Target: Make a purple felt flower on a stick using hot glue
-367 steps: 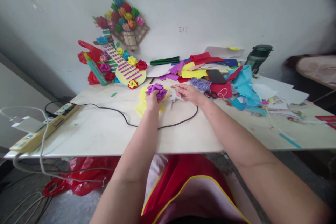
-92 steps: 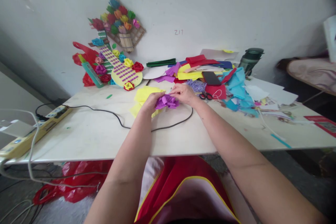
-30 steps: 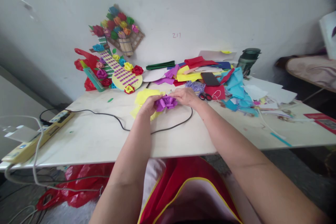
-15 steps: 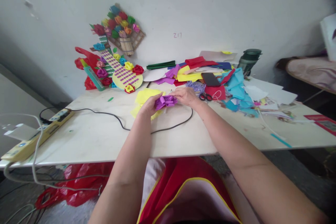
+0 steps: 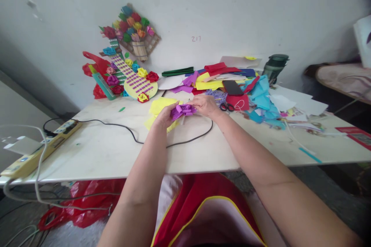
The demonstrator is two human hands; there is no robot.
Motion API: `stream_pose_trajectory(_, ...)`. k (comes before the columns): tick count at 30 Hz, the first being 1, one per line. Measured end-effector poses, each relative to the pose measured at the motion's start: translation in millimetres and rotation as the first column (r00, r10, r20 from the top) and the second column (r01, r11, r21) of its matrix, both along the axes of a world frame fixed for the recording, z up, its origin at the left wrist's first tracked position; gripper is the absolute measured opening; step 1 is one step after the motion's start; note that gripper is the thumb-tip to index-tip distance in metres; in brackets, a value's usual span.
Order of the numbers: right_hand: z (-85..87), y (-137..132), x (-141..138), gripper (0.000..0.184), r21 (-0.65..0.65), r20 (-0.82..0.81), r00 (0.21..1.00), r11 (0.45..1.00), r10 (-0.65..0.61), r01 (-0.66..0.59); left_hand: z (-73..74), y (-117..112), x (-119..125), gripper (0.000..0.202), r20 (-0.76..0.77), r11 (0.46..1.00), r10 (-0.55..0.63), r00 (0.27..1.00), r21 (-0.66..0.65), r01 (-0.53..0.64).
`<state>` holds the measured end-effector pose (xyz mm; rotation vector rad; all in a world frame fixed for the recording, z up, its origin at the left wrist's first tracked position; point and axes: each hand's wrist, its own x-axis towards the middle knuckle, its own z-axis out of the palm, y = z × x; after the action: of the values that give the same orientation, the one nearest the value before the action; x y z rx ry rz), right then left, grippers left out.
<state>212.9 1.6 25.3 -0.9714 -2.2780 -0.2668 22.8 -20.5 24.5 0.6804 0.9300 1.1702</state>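
A purple paper flower (image 5: 182,110) is held between both my hands over the middle of the pale table (image 5: 101,150). My left hand (image 5: 164,116) cups it from the left with fingers curled round it. My right hand (image 5: 205,105) pinches its right side with closed fingers. Yellow paper sheets (image 5: 158,107) lie under and behind the flower. A black cable (image 5: 191,137) loops on the table just in front of my hands.
A pile of coloured paper (image 5: 232,81), scissors (image 5: 225,106), a dark phone (image 5: 232,87) and a green bottle (image 5: 274,67) lie at the right back. A paper guitar craft (image 5: 133,79) leans on the wall. A power strip (image 5: 37,150) sits at left.
Since twelve seconds ago both hands came together on the purple flower and drew it nearer. Over the last second the hands and flower have barely moved.
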Motion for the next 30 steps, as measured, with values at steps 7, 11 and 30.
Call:
stream_pose_trajectory(7,-1.1,0,1,0.031,0.049,0.013,1.0,0.999,-0.01,0.009,-2.3,2,-2,0.012,-0.016,0.999,0.002,1.0,0.051,-0.002)
stream_pose_trajectory(11,-2.1,1,1,0.032,0.01,0.026,0.999,0.999,-0.045,0.045,-7.7,6,-4,0.008,-0.067,0.995,-0.016,0.998,0.094,0.022)
stream_pose_trajectory(30,-20.4,-4,-9,0.03,-0.074,-0.054,0.969,0.969,-0.24,0.236,-20.6,24,-30,0.031,-0.055,0.837,0.265,0.963,0.508,-0.201)
